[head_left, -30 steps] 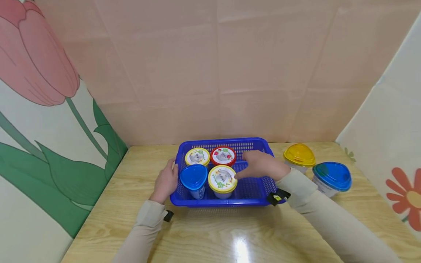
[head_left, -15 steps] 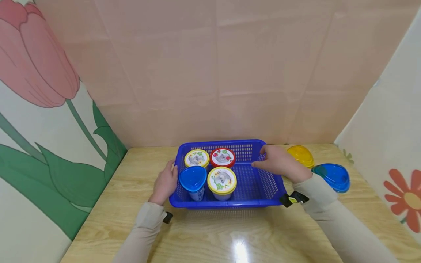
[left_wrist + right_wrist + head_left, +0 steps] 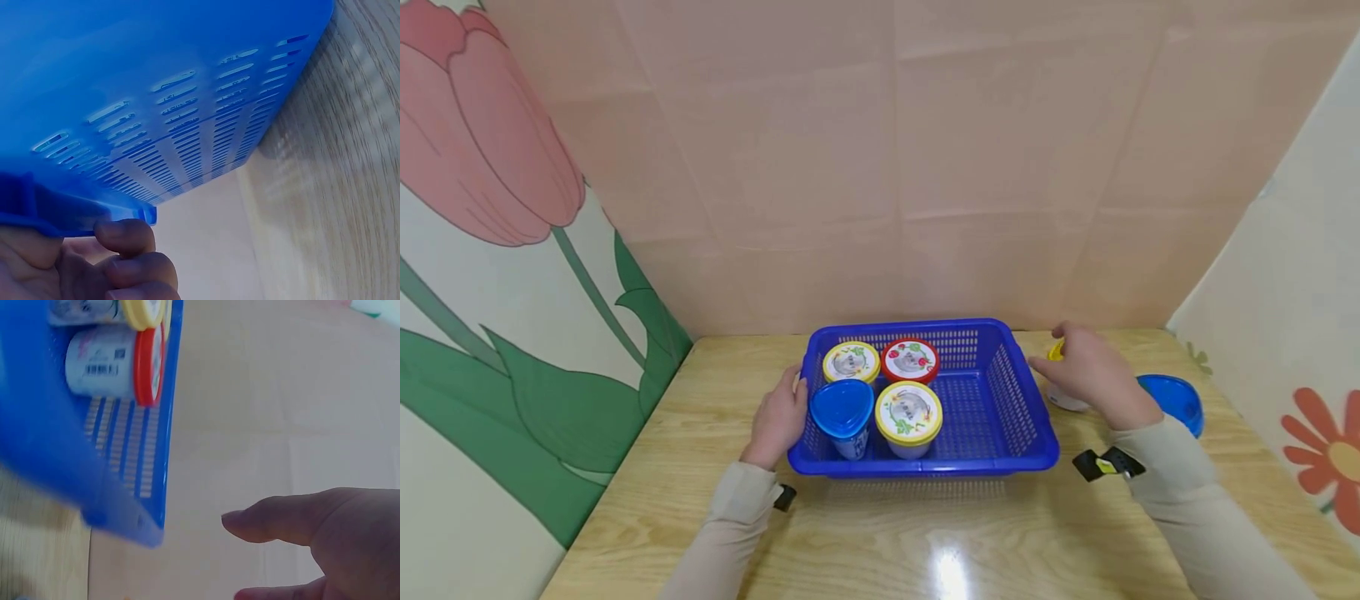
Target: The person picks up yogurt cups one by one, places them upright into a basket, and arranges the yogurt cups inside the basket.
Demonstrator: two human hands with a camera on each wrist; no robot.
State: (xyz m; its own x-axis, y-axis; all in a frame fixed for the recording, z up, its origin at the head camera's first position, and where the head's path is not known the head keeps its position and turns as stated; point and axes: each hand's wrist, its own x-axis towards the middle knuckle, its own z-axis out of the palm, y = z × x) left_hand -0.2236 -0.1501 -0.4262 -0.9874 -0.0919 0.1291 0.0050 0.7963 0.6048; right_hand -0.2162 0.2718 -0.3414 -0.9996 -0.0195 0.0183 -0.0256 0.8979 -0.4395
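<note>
Presumably steadying, the left grip point(image 3: 777, 419) is clamping the blue basket point(image 3: 970, 466). Parted, the right grip point(image 3: 1093, 372) is hovering by a yellow-lidded tub point(image 3: 1065, 401).

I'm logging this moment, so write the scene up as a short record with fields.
Basket: blue, on the table
Back row inside: yellow-lidded tub, red-lidded tub
Front row inside: blue-lidded cup, second yellow-lidded tub
Right of basket: yellow-lidded cup, second blue-lidded cup
Left grip: holds the basket's left rim
Right grip: at yellow-lidded cup, contact unclear
</note>
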